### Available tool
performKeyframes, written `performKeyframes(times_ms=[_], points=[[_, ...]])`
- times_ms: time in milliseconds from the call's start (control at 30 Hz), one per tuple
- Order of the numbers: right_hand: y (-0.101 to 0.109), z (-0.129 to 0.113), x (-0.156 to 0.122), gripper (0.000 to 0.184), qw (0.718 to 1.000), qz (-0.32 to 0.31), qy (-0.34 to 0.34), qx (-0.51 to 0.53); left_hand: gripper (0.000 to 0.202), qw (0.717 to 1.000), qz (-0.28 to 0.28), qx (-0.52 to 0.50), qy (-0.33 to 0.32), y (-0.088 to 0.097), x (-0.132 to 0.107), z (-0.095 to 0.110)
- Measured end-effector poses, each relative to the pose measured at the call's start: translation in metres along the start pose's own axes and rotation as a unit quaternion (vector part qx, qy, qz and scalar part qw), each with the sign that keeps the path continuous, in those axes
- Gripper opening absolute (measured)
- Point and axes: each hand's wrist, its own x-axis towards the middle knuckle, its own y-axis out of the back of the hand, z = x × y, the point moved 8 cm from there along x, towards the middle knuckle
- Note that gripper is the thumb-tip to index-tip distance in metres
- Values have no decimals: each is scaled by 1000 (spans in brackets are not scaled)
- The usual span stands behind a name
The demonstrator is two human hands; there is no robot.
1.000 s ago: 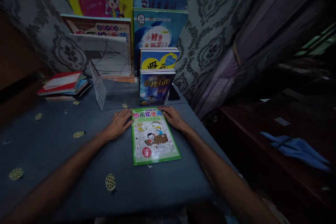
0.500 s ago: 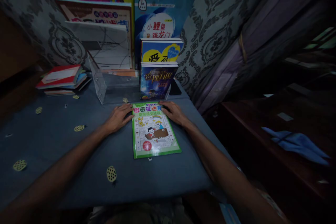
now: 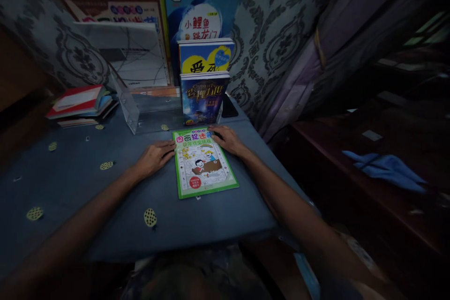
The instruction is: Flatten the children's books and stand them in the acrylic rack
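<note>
A green-bordered children's picture book (image 3: 206,166) lies flat on the cloth-covered table (image 3: 116,201), its cover up. My left hand (image 3: 156,157) rests on the cloth at the book's upper left edge, fingers stretched out and their tips at the border. At the upper right corner lies my right hand (image 3: 227,139), with its fingers extended and its thumb touching the cover. Just behind the picture book, a dark blue book (image 3: 202,98) stands in a clear acrylic stand (image 3: 129,110), with a yellow and blue book (image 3: 207,56) behind it.
Larger books stand at the back, among them a teal one (image 3: 225,4) and a white-covered one (image 3: 140,51). Left of the stand is a stack with a red book (image 3: 75,101). A black phone-like object (image 3: 229,107) lies at right. Blue cloth (image 3: 386,168) lies on a dark surface beyond the table.
The view has shifted slightly, so the books and table sit a little higher and further left. My left hand's fingers look straighter; both hands stay by the picture book's upper edges.
</note>
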Motion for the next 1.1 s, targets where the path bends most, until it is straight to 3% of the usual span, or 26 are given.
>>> performKeyframes(times_ms=[533,833,1100], points=[[-5,6,1,36,1000,-4,-2,-11,32,995,-33,-55,-76,11,-53,58],[-5,6,1,37,1000,-10,-4,-7,31,985,-63,-75,-139,21,-76,103],[-2,3,0,36,1000,7,-3,-6,28,985,-77,-78,-134,23,-75,109]])
